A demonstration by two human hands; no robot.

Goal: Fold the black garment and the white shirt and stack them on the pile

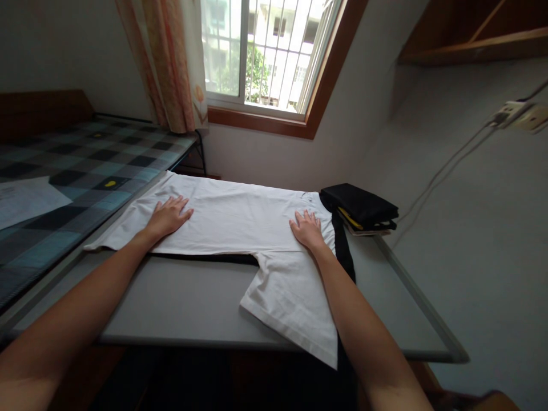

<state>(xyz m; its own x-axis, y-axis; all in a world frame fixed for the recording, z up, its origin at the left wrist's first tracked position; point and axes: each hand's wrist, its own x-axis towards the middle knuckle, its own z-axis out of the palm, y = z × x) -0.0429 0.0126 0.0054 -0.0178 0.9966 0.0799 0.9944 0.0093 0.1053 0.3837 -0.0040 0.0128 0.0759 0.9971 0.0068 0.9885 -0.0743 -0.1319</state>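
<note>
A white T-shirt (240,220) lies spread sideways across the grey table (188,302), its hem to the left and its collar end to the right. One sleeve points toward me and hangs a little past the table's front edge. Flat on the shirt near the hem rests my left hand (168,217), fingers spread. My right hand (307,229) presses on the cloth near the shoulder, fingers also stretched out. Neither hand grips anything. Black cloth (342,245) shows from under the shirt along its right and near edges.
A stack of folded dark clothes (362,206) sits at the table's back right. To the left is a bed with a checked mattress (128,154) and a paper sheet (29,200) on it. Behind are a curtain (165,68) and a barred window (274,57). Cables (445,165) run along the right wall.
</note>
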